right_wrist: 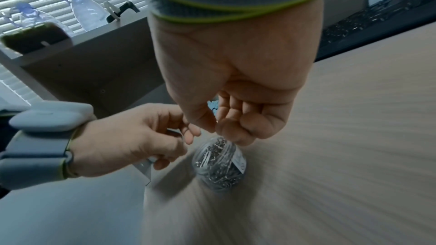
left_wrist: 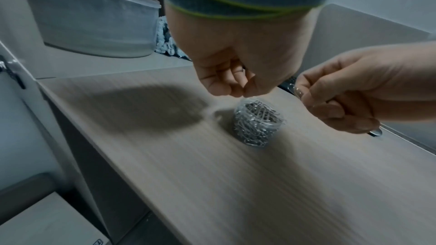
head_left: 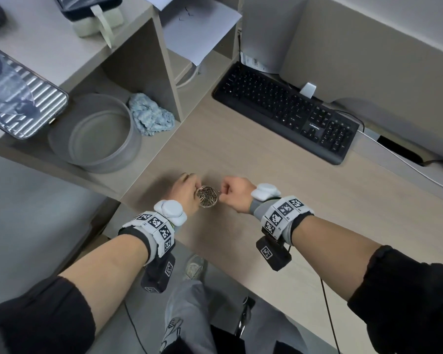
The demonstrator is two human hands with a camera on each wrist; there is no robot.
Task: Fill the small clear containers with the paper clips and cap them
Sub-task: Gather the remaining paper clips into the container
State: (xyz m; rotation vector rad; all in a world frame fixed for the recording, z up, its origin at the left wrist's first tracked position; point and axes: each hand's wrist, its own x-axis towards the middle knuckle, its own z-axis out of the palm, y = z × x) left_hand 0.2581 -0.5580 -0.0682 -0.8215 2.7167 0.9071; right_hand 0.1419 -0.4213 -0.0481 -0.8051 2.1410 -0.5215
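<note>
1. A small clear container (head_left: 207, 197) packed with silver paper clips (left_wrist: 258, 118) stands upright and uncapped on the wooden surface (head_left: 279, 180), near its front edge.
2. The left hand (head_left: 186, 191) hovers just left of the container, fingers curled around a clear cap (right_wrist: 146, 165) that shows below the fingers in the right wrist view.
3. The right hand (head_left: 234, 192) hangs just right of the container, fingertips (right_wrist: 226, 129) pinched together above its rim; whether they hold a clip is unclear.
4. A black keyboard (head_left: 287, 112) lies farther back. A grey tub (head_left: 97, 134) and a blue cloth (head_left: 150, 114) sit in the shelf.
</note>
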